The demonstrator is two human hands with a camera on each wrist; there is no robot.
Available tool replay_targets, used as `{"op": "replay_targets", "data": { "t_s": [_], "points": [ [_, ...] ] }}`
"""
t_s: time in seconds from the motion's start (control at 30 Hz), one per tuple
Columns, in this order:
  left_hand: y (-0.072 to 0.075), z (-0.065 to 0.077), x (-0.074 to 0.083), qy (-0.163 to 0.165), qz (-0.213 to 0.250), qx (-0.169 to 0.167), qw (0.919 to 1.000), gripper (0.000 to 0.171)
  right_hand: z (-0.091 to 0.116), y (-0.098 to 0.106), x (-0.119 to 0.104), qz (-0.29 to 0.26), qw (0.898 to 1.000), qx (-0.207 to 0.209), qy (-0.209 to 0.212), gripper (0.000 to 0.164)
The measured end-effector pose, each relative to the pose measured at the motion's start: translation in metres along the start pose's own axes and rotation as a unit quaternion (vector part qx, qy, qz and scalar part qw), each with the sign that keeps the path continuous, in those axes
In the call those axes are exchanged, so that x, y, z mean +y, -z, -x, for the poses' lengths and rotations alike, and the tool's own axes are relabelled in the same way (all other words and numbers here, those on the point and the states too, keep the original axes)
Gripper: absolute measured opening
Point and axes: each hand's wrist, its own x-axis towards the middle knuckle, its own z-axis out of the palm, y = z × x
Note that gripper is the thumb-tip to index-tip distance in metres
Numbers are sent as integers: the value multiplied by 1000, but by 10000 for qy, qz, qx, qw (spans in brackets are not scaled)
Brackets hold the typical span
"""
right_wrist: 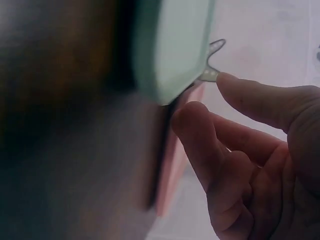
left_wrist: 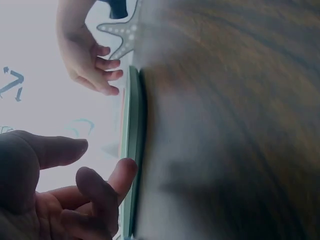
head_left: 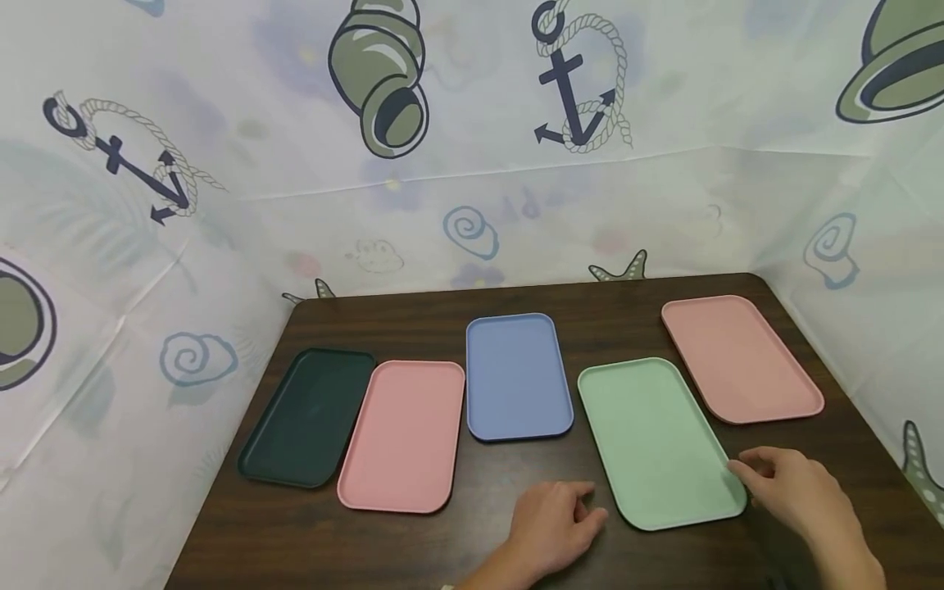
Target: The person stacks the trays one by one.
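Note:
A light green tray (head_left: 662, 442) lies flat on the dark wooden table, slightly turned. My right hand (head_left: 804, 496) is at its lower right edge, the thumb tip right by the rim in the head view. In the right wrist view, the thumb (right_wrist: 260, 97) and index finger stand apart with nothing between them, close to the tray's corner. To the left of the green tray, my left hand (head_left: 549, 524) is low over the table with loosely bent fingers and holds nothing. The left wrist view shows its fingers (left_wrist: 102, 195) beside the tray's edge.
A blue tray (head_left: 519, 377), a pink tray (head_left: 404, 437) and a dark green tray (head_left: 310, 418) lie in a row to the left. Another pink tray (head_left: 741, 359) is at the back right. Patterned cloth (head_left: 472, 98) hangs behind and beside the table (head_left: 243, 533).

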Motion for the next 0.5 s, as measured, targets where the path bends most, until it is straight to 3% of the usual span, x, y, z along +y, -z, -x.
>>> {"op": "replay_targets", "data": {
  "t_s": [0.17,0.4,0.5],
  "points": [
    [-11,-6,1,218,166,-45,9996,34,0,-15,12,-280,9993,-239,-100,77],
    [-26,-7,0,48,233,299,9993,28,-3,-29,16,-317,9991,-284,56,74],
    [-28,-8,2,62,359,306,9989,23,-3,-33,16,-412,9987,-234,182,64]
  ]
}}
